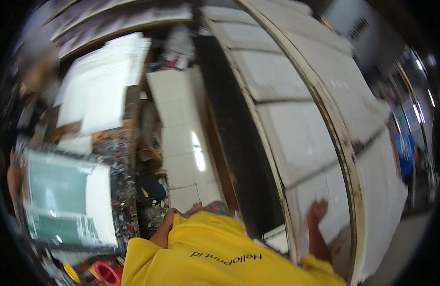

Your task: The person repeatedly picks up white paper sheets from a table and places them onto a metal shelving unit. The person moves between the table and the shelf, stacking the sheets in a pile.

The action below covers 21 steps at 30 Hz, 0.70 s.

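Observation:
My right hand [317,211] is over the pale sheets [298,138] laid along the long wooden-edged rack on my right. Its fingers look spread, with nothing visible in them, though the picture is blurred; contact with the sheet cannot be made out. Low beside the yellow shirt is my left hand [170,216], nearest the paint-spattered bench [119,190]. The shirt and blur hide most of its fingers.
On the left bench lie a stack of white sheets [98,81] and a framed printing screen [58,186]. Another person [36,66] stands beyond it. A red round container [108,272] sits at lower left. A tiled aisle [179,128] runs between bench and rack.

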Tool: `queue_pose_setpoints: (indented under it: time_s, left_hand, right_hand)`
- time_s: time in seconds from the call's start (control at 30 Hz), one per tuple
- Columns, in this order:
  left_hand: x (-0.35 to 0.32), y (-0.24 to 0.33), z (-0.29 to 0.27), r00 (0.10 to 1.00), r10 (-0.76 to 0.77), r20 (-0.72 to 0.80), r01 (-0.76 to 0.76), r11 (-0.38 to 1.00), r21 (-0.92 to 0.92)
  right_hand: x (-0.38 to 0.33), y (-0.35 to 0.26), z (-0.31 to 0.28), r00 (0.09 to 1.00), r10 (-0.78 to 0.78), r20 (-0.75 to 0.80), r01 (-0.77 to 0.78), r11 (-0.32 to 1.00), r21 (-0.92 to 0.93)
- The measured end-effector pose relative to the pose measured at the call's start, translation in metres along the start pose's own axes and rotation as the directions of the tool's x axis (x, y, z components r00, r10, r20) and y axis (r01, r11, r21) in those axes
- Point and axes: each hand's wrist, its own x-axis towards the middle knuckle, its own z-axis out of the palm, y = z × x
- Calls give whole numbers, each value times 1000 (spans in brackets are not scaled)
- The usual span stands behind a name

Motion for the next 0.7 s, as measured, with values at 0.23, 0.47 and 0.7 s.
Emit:
queue_pose_setpoints:
  time_s: [0.23, 0.47, 0.7]
  left_hand:
    - [11, -29, 16, 992, 104, 64, -80, 950, -303]
    - [11, -26, 12, 972, -27, 232, 204, 579, -789]
    - [21, -38, 8, 958, -29, 285, 233, 657, -717]
  right_hand:
    - [11, -60, -66, 986, 164, 41, -169, 964, 207]
    - [0, -53, -63, 980, 193, 41, -197, 956, 218]
    - [4, -61, -76, 967, 231, 110, -250, 942, 225]
